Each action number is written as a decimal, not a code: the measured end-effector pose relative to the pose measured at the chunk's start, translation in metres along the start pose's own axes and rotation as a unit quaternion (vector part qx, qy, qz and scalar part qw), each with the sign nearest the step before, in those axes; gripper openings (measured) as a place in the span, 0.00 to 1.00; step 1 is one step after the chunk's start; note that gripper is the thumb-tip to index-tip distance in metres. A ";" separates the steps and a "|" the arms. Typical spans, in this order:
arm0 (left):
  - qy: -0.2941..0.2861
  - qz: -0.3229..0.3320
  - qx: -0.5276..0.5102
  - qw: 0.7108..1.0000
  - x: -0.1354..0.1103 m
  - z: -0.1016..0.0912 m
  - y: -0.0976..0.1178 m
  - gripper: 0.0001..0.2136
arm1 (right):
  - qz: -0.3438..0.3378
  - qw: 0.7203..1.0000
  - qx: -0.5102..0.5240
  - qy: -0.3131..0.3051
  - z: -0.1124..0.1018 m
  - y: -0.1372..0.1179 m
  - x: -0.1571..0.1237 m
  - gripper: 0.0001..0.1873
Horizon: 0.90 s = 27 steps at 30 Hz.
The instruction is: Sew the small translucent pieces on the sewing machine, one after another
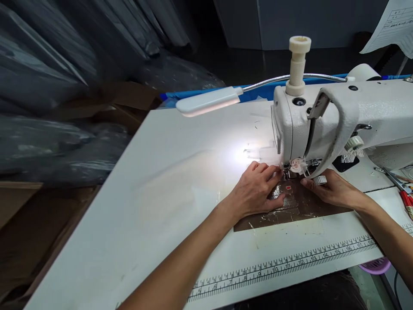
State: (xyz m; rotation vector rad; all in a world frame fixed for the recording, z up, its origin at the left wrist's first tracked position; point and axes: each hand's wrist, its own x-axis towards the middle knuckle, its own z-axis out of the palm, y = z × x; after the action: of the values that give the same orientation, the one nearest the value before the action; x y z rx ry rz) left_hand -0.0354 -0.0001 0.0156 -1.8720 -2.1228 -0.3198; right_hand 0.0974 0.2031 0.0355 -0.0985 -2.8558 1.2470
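Observation:
A white sewing machine (pixel 351 116) stands on a white table (pixel 155 202). My left hand (pixel 258 189) lies on the brown taped patch (pixel 303 211) beside the presser foot (pixel 286 173), fingers stretched toward the foot and touching a small piece of pale frilly fabric (pixel 297 164) under it. My right hand (pixel 332 191) rests on the patch on the other side of the foot, its fingers pinched near the same fabric. What the right fingertips hold is too small to make out.
A lit gooseneck lamp (pixel 206 101) shines on the table left of the machine. A printed ruler strip (pixel 290 262) runs along the table's near edge. Scissors with red handles (pixel 400 189) lie at the right. Dark wrapped rolls (pixel 48 86) and cardboard boxes (pixel 125 103) are stacked at the left.

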 end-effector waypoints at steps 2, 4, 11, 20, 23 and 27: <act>0.014 -0.008 -0.012 1.000 0.000 0.001 0.000 0.14 | 0.016 1.000 -0.002 -0.005 -0.002 -0.003 -0.003 0.13; 0.029 -0.021 -0.028 0.999 -0.001 0.003 0.001 0.13 | 0.017 1.000 -0.004 0.002 -0.003 -0.005 -0.004 0.12; 0.034 -0.087 -0.109 0.990 0.001 0.004 0.001 0.16 | 0.000 0.999 -0.036 0.032 0.000 -0.009 -0.004 0.08; -0.007 -0.074 -0.113 0.991 0.006 -0.001 -0.003 0.10 | -0.100 0.990 -0.071 0.071 0.019 0.011 -0.007 0.13; 0.001 -0.055 -0.059 0.997 0.020 -0.003 -0.025 0.11 | -0.111 0.989 -0.066 0.067 0.020 0.014 -0.005 0.15; -0.045 -0.074 -0.020 0.996 0.045 -0.002 -0.056 0.12 | -0.061 0.994 -0.073 0.045 0.016 0.013 -0.003 0.15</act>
State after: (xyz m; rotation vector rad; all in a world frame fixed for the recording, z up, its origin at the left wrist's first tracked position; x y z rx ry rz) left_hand -0.0958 0.0331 0.0350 -1.7864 -2.3367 -0.3188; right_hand 0.1003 0.2006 0.0152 0.0168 -2.8239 0.9850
